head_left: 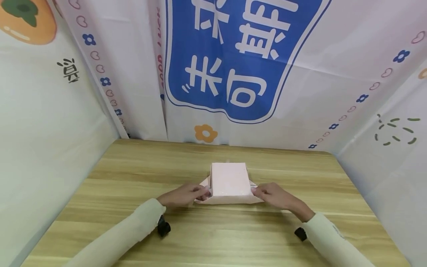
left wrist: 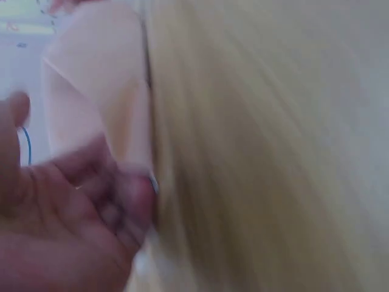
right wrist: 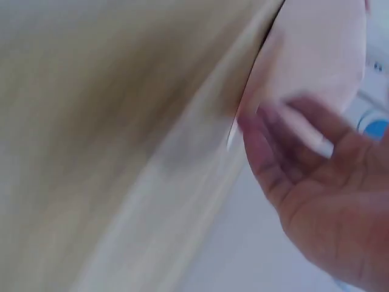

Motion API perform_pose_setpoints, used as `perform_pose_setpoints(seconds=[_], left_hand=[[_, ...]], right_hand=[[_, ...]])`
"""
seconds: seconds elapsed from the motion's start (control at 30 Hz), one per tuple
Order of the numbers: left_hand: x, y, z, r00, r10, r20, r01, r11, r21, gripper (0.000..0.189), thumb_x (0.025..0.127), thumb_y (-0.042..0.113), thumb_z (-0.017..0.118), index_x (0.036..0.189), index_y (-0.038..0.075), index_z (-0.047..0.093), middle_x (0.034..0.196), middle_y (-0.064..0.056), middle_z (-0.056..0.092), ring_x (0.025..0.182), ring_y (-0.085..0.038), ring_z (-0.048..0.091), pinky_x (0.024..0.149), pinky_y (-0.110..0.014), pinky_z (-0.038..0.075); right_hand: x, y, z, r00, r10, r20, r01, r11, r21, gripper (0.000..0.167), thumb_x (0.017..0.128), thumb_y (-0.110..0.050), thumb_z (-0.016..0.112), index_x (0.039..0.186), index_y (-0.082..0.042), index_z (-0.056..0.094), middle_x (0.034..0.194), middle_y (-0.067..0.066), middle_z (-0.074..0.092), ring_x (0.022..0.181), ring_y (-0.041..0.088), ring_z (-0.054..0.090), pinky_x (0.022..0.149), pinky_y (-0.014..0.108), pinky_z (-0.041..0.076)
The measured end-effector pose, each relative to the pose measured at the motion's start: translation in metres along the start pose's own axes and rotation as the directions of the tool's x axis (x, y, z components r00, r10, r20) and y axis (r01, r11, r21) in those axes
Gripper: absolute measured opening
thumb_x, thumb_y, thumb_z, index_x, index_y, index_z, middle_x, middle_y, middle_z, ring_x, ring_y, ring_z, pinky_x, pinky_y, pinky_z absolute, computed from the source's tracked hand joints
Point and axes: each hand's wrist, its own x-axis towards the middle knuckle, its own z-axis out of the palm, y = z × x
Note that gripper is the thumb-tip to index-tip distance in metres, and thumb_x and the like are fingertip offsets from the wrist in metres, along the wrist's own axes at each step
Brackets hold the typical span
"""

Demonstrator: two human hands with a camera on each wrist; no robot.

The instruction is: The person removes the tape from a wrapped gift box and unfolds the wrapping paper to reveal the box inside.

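Observation:
A box with a flat, pale pink top lies on the wooden table, partly wrapped in pink wrapping paper. The paper spreads out in a slanting fold at either side of the near edge. At the left end, my left hand has its fingers curled at the paper's corner; in the left wrist view the folded wrapping paper meets those fingertips. On the opposite end my right hand holds the other corner with bent fingers. Blur in the right wrist view softens the wrapping paper and the grip there.
The wood-grain table runs to a printed white cloth at the back, with more cloth on both sides. A small black device is worn at the left wrist, and another black device at the right.

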Motion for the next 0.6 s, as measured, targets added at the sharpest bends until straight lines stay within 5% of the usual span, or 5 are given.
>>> perform_pose_setpoints(seconds=[0.13,0.2,0.27,0.43,0.6], left_hand=[[0.005,0.014,0.004,0.994,-0.109,0.026,0.111,0.989,-0.103,0.046,0.099,0.052,0.049,0.080,0.012,0.059,0.078,0.004,0.052,0.074,-0.011,0.047,0.071,-0.030,0.041],[0.008,0.017,0.004,0.987,-0.158,0.032,0.161,0.968,-0.192,0.045,0.097,0.050,0.056,0.079,0.009,0.057,0.074,0.001,0.047,0.069,-0.013,0.042,0.068,-0.027,0.038],[0.009,0.019,0.004,0.974,-0.224,0.010,0.218,0.937,-0.274,0.041,0.093,0.048,0.062,0.089,0.007,0.066,0.083,0.001,0.057,0.077,-0.012,0.052,0.073,-0.027,0.045],[0.012,0.020,0.007,0.948,-0.316,-0.039,0.277,0.878,-0.390,0.044,0.088,0.042,0.072,0.113,0.005,0.071,0.114,-0.005,0.071,0.101,-0.017,0.066,0.088,-0.035,0.055],[0.015,0.024,0.010,0.941,-0.339,-0.020,0.280,0.807,-0.520,0.036,0.092,0.037,0.069,0.104,0.003,0.071,0.101,-0.003,0.071,0.091,-0.014,0.065,0.082,-0.029,0.055]], right_hand=[[0.009,-0.008,0.009,0.996,0.075,0.048,-0.083,0.974,0.213,0.039,0.100,-0.041,0.054,0.109,-0.006,0.068,0.091,0.006,0.064,0.083,0.015,0.058,0.075,0.028,0.049],[0.011,-0.009,0.010,0.985,0.143,0.095,-0.168,0.909,0.381,0.058,0.100,-0.043,0.053,0.138,0.001,0.052,0.128,0.021,0.060,0.115,0.031,0.059,0.098,0.039,0.049],[0.015,-0.009,0.009,0.976,0.184,0.117,-0.218,0.832,0.510,0.072,0.102,-0.041,0.052,0.150,0.008,0.030,0.154,0.027,0.034,0.142,0.042,0.036,0.115,0.053,0.034],[0.020,-0.004,0.007,0.957,0.255,0.136,-0.278,0.682,0.676,0.074,0.102,-0.030,0.054,0.150,0.014,0.019,0.151,0.029,0.035,0.145,0.038,0.029,0.120,0.054,0.023],[0.022,0.004,0.005,0.948,0.265,0.174,-0.302,0.586,0.752,0.075,0.100,-0.021,0.057,0.151,0.014,0.015,0.155,0.031,0.027,0.147,0.039,0.024,0.121,0.052,0.019]])
